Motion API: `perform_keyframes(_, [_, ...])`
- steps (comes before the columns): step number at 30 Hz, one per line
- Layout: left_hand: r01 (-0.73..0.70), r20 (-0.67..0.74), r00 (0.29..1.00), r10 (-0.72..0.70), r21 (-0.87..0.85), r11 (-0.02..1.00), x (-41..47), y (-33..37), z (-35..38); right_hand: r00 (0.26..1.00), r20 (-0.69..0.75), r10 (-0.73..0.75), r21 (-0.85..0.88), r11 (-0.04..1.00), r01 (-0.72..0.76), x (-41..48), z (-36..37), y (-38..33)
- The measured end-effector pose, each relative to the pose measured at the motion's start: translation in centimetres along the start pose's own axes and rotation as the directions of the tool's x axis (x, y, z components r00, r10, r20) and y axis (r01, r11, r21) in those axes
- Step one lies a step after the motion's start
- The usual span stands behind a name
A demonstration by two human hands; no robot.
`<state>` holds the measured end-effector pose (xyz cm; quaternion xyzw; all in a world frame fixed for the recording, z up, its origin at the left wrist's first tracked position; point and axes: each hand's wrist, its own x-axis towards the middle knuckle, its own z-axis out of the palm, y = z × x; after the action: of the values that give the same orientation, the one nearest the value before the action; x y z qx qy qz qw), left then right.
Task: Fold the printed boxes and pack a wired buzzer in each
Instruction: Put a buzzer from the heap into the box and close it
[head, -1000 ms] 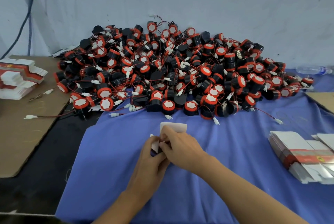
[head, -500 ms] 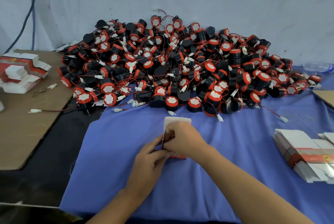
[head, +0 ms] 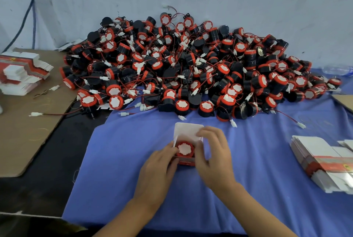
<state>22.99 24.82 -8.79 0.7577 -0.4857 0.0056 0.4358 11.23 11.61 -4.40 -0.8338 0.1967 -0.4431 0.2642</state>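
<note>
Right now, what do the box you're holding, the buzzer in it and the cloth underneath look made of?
Box: thin card, probably; matte white inside, red print outside, flap creased flat.
Buzzer: likely moulded plastic, with a smooth red rim and a matte white face.
Cloth: soft blue fabric, matte, wrinkled, with loose threads at its edge.

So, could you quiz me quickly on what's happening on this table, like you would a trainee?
1. True or false: the buzzer in the open box sits white face up.
2. Which hand touches the box's raised flap?
3. The flat boxes on the right lie on: A) brown cardboard, B) blue cloth, C) bare floor.
Key: 1 true; 2 the right hand; 3 B.
</note>
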Motion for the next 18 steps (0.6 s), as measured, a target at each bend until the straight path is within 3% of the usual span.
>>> perform_keyframes(2, [0.025, -0.019, 1.0, -0.024, 0.03, 0.999, -0.1, 0.3, 0.1, 0.912, -0.086, 0.4, 0.194, 0.905, -0.379, -0.6, 0.3, 0.2])
perform_keyframes(4, [0.025, -0.026, 0.999, -0.024, 0.057, 0.998, -0.1, 0.4, 0.2, 0.801, 0.031, 0.598, 0.34, 0.747, -0.571, -1.2, 0.8, 0.9])
perform_keyframes(7, [0.03, -0.03, 0.999, -0.028, 0.069, 0.997, 0.0, 0.2, 0.3, 0.787, 0.124, 0.604, 0.382, 0.703, -0.6, -1.7, 1.1, 2.0])
perform_keyframes(12, [-0.098, -0.018, 0.995, 0.102, 0.162, 0.982, 0.1, -0.3, 0.9, 0.776, 0.175, 0.606, 0.341, 0.702, -0.625, -1.5, 1.4, 2.5])
perform_keyframes(18, [-0.044, -0.018, 0.999, 0.043, -0.047, 0.998, 0.5, 0.0, 0.6, 0.835, 0.2, 0.513, 0.291, 0.783, -0.55, -1.9, 1.4, 2.4])
